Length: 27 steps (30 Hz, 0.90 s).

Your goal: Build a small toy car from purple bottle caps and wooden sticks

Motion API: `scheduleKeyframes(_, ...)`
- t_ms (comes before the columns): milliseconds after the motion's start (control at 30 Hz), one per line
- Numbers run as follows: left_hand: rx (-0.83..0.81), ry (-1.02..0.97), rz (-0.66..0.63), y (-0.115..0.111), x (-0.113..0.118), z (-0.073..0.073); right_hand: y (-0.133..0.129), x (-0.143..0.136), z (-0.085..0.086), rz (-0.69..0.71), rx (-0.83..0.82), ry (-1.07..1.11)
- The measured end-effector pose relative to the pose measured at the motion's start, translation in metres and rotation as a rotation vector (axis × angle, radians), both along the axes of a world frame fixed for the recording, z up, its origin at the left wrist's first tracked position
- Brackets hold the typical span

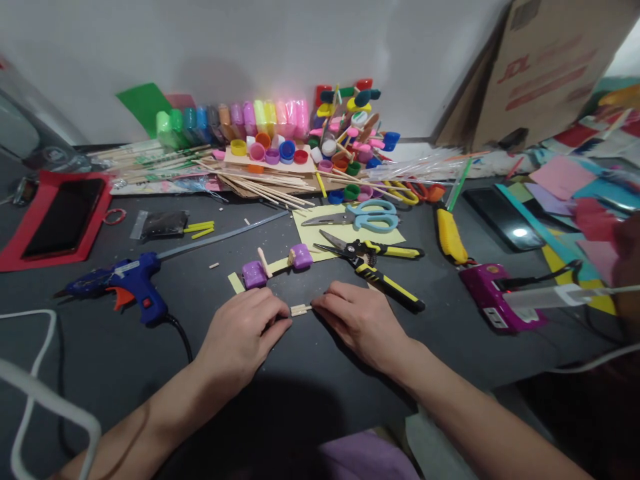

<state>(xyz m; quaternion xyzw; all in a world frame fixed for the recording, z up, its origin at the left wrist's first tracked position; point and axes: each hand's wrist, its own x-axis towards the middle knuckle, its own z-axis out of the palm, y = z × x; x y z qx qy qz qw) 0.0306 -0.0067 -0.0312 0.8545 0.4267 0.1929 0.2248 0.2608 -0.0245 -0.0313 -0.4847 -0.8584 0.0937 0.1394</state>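
Several short pale wooden sticks (301,309) lie side by side between my hands, low over the dark table (310,353). My left hand (245,327) has thumb and fingers closed at their left end. From the other side my right hand (360,320) pinches the right end, where one stick runs in under the fingertips. Just beyond, a purple block (255,274) with a peach-coloured stick and a second purple block (301,257) rest by a yellow paper strip (236,283). Black-and-yellow shears (373,257) lie beside my right hand.
A blue glue gun (135,280) lies left, its cord running toward my left forearm. Light-blue scissors (370,217) sit on yellow paper. At right are a yellow cutter (450,237) and a purple power strip (493,293). Skewers (270,183) and colourful clay packs (240,120) line the back.
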Motion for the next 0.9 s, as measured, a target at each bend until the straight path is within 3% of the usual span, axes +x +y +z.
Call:
scheduleKeyframes(600,0.019,0.078,0.030,0.001,0.002,-0.003,0.001,-0.010,0.005,0.050,0.088,0.038)
scheduleKeyframes(800,-0.017,-0.126,0.135,-0.003,-0.001,0.005,-0.002,-0.008,0.007,-0.033,0.052,0.207)
scheduleKeyframes(900,-0.218,-0.264,0.142,-0.008,0.004,0.010,-0.007,-0.009,0.011,-0.110,0.068,0.293)
